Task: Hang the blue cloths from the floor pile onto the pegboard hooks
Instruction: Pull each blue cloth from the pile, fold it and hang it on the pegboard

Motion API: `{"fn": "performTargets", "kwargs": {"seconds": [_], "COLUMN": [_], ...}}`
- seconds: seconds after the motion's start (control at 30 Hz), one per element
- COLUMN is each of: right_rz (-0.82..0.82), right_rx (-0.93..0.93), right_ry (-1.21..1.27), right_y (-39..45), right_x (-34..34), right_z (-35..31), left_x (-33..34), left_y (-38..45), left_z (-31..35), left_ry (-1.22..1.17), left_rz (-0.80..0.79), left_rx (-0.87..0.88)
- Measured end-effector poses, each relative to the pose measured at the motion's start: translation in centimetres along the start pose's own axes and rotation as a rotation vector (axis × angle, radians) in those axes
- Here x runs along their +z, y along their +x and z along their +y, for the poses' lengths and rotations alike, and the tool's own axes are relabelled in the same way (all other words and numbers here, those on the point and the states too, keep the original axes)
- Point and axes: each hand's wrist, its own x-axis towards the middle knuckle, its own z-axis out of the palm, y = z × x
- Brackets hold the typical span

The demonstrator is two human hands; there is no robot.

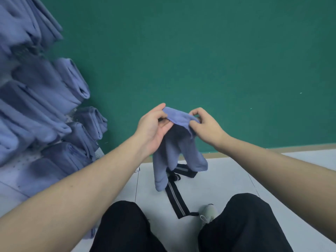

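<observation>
Pegboard (21,166) far left, crowded with hung cloths (45,99).
Blue cloth (179,142) dangles mid-air over the floor (272,179), long axis vertical; left hand (154,128) and right hand (205,124) pinch its top edge, left hand nearer the hooks.

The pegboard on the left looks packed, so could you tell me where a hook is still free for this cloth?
No bare hook shows. Hung cloths overlap down the pegboard; its only bare patches lie low, beneath the bottom cloths. Both hands hold the blue cloth clear of it, before the green wall.
</observation>
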Motion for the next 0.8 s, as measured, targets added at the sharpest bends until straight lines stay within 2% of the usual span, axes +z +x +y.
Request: {"fn": "performTargets", "kwargs": {"seconds": [0.1, 0.23, 0.3, 0.33, 0.43, 0.5, 0.6, 0.73, 0.8], "right_rz": [-0.014, -0.127, -0.219, -0.251, -0.261, -0.244, -0.233, -0.205, -0.219], "right_rx": [0.016, -0.033, -0.031, -0.032, -0.054, -0.059, -0.043, -0.017, 0.010], "right_ry": [0.137, 0.101, 0.080, 0.064, 0.046, 0.049, 0.050, 0.153, 0.192], "right_y": [-0.4, -0.6, -0.9, -1.1, -1.4, -1.5, -1.7, -1.9, -1.9], "right_x": [-0.6, -1.6, -2.0, -2.0, -2.3, -2.7, -3.4, -3.9, -4.1], "right_z": [-1.7, -3.8, -4.6, -4.9, -5.7, -6.0, -6.2, -6.9, -7.4], "left_x": [0.1, -0.8, -0.9, -0.9, -0.7, -0.4, 0.1, 0.7, 0.9], "left_y": [-0.8, -1.6, -2.7, -3.1, -3.8, -4.0, -4.3, -5.4, -5.8], "left_z": [0.4, 0.2, 0.4, 0.5, 1.0, 1.2, 1.8, 1.5, 1.3], "left_ry": [0.128, 0.721, 1.029, 1.105, 1.011, 0.900, 0.929, 0.951, 1.027], "left_rz": [0.005, 0.029, -0.032, -0.096, -0.264, -0.265, -0.218, -0.380, -0.408], "left_rx": [0.018, 0.176, 0.322, 0.377, 0.342, 0.342, 0.462, 0.483, 0.581]}}
